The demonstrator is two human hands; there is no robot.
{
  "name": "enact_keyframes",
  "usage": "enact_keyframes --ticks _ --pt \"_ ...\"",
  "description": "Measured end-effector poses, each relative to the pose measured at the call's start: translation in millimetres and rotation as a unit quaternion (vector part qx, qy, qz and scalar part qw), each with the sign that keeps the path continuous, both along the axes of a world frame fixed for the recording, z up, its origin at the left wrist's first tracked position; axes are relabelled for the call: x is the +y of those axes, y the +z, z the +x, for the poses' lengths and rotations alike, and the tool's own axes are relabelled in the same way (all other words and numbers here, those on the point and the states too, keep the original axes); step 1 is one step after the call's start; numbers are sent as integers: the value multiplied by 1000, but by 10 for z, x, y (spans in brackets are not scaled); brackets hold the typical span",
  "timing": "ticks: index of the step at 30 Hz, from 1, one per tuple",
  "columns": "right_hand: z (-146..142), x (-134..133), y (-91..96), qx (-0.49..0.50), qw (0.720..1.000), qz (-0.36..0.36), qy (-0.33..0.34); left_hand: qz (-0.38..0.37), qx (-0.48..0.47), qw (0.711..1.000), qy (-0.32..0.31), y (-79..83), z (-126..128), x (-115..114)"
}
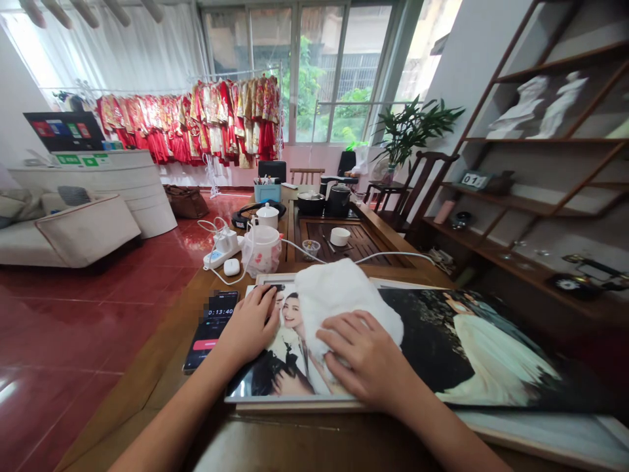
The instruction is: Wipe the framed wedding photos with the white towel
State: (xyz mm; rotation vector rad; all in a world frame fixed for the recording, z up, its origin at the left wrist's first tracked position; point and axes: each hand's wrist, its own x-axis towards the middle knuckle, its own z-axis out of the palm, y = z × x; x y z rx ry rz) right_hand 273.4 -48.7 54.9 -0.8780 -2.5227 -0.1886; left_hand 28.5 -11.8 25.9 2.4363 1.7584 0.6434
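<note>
A large framed wedding photograph (422,347) with a glossy surface lies flat on the wooden table (162,373). My right hand (361,354) rests on a fluffy white cloth (341,308), pressing it against the picture's glass. My left hand (250,324) lies on the frame's upper left area, fingers a little curled, next to the cloth and holding nothing. Just left of that hand, a smartphone (212,328) shows a running timer. Part of the picture is hidden under the cloth.
Beyond the frame stand a power strip (223,249) with white cables, a white earbud case (231,267), a bagged white kettle (261,250), and a wooden tea tray (344,242) with a black kettle. Wooden shelves stand to the right; racks of red garments hang at the back.
</note>
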Motion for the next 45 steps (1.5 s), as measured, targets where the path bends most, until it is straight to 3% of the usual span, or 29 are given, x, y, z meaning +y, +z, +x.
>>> enact_keyframes --ticks 4,13,15,22,25,33,36,41,45 --pt "30 48 1 -22 999 17 -38 0 0 1000 3 -9 2 3" --pt "-59 -89 -6 -1 993 -18 116 8 2 1000 -9 17 0 -4" --pt "-48 -68 5 2 995 -25 100 8 1 1000 -8 12 0 -2" --pt "31 51 26 -12 998 4 -54 3 -14 1000 0 -6 -2 0" --pt "26 44 14 -27 999 18 -40 2 -17 1000 -2 -5 -3 1" --pt "-18 -60 21 -19 995 -1 100 2 -10 1000 0 6 4 -4" --pt "-4 -31 35 -18 997 0 72 3 -5 1000 1 12 8 -6" --pt "31 56 24 -28 998 31 -53 0 -7 1000 2 -3 2 -2" --pt "39 61 9 -41 998 37 -27 2 -5 1000 1 -12 -3 0"
